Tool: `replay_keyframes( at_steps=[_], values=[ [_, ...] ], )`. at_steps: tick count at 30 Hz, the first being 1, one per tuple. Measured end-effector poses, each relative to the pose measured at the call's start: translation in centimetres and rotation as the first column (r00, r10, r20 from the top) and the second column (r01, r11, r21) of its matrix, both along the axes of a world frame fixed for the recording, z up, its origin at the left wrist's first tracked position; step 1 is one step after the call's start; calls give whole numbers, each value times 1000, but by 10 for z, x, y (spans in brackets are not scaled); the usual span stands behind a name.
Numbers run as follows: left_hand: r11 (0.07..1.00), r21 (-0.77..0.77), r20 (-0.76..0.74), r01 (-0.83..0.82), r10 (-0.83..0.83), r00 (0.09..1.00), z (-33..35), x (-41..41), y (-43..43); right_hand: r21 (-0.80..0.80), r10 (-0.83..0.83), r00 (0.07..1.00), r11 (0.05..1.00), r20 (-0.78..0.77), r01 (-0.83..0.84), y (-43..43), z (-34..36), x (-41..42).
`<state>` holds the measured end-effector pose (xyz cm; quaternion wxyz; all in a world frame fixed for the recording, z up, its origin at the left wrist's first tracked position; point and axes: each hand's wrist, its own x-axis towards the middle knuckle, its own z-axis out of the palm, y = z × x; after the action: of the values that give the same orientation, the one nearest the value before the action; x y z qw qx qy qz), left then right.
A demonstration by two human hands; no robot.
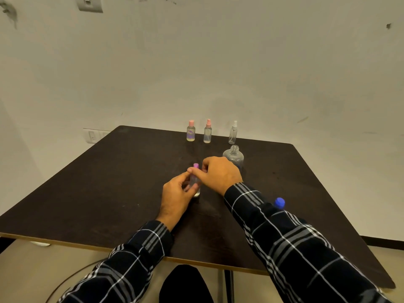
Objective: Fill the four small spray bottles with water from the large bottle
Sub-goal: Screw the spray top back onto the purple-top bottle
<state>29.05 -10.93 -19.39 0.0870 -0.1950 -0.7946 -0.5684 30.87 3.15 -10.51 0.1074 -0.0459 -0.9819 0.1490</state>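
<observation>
Head view is showing me the left fingers [185, 179] curling round the clear body of the purple-capped spray bottle [196, 191], while the right fingers [192, 170] are pinching it at the collar just under the purple cap. Both the left hand [175, 194] and the right hand [219, 173] are closing on this one bottle, which is standing upright on the tabletop [109, 182] near the middle. I cannot tell how much water is sitting inside it.

I am judging the bottle to be light, thin-walled plastic: smooth, a little slippery, and easy to tip or squash. So I am favouring a firm hold low on the body with one hand and a twist at the collar with the other, not at the spray head.

Just behind the right hand, the large bottle [234, 155] is standing with its neck open. It is wider and likely heavier, so I would be taking it round the body. Its blue cap [279, 202] is lying to the right, beside the right sleeve.

Along the far edge, three more small bottles are standing upright in a row: the pink flat-capped bottle [190, 131], the pink spray bottle [207, 131] and the clear spray bottle [233, 132].
</observation>
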Motion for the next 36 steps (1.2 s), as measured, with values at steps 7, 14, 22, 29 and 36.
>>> replay_keyframes(
  at_steps=[7,14,22,29,36],
  values=[
    [998,58,3,36,-36,999,1,1,0,-388,203,978,898,-55,-208,8,-23,-1],
    [999,27,0,24,-24,1000,-1,0,-1,-392,78,991,913,-110,-116,4,-29,-2],
    [999,27,-6,42,-42,999,-1,1,0,-448,-29,996,894,-82,-11,5,-37,-5],
    [998,34,8,46,-46,999,-1,0,0,-493,89,989,859,-115,-135,4,-40,-3],
    [998,25,13,58,-58,998,0,-1,0,-482,-59,997,875,-40,32,-13,-31,0]
  ],
)
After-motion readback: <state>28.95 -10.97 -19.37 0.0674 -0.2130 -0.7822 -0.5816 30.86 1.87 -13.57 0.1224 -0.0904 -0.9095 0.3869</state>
